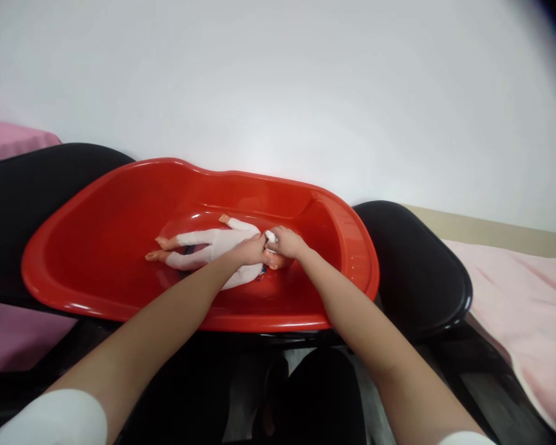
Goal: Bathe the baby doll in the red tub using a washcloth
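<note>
Both arms reach forward and converge over one baby doll, lying inside one red baby bathtub beneath the hands. The right hand pinches one small white wad at the doll's head; the left hand curls near its neck — whether gripping, I cannot tell. Two black panels flank the hands — one either side.

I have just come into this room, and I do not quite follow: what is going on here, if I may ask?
A pale-clothed doll lies in a red baby bathtub, its feet toward the left of the picture. A person has both hands at its head end: the left hand near the neck, the right hand against the head. A small white item shows at the right fingers, too small to identify.
</note>
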Tool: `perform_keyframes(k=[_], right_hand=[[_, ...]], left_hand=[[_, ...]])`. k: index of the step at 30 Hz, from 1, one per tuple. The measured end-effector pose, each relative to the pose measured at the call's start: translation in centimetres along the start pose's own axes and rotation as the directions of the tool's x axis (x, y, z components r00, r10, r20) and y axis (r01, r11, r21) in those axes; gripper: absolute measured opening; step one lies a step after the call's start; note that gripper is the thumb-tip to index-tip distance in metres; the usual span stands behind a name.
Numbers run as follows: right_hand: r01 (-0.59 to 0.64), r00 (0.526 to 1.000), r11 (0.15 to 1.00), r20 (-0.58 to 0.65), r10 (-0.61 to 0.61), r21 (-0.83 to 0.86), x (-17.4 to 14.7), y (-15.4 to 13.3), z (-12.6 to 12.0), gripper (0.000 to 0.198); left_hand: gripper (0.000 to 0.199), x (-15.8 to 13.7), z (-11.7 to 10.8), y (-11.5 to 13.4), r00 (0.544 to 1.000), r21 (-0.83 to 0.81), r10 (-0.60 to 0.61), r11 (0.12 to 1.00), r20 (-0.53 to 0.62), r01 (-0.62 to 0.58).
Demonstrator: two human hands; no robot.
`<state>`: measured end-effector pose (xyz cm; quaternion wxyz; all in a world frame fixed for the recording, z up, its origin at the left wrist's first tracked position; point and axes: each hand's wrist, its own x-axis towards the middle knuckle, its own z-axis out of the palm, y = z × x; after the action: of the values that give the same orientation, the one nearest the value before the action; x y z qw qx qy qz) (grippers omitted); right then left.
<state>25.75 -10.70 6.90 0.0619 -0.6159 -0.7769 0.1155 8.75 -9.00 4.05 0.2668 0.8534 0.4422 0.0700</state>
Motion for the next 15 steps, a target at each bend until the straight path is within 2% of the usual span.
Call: perform_keyframes(k=[7,11,15], right_hand=[[-0.038,0.999,0.992,-0.02,0.036,-0.117,-0.1,-2.0,0.3,0.031],[-0.06,0.998,0.996,-0.031,0.059,-0.063,0.3,-1.4,0.1,0.025],[-0.032,0.999,0.999,-0.007,0.032,0.03,0.5,-0.4,-0.3,0.022]], left_hand=[[0.076,0.0,-0.2,0.3,1.0,-0.04,0.006,0.999,0.0,-0.006],[0.077,0.0,-0.1,0.2,1.0,-0.02,0.008,1.0,-0.003,-0.008],[0.087,0.1,0.1,0.0,1.0,-0.018,0.003,1.0,-0.007,-0.003]])
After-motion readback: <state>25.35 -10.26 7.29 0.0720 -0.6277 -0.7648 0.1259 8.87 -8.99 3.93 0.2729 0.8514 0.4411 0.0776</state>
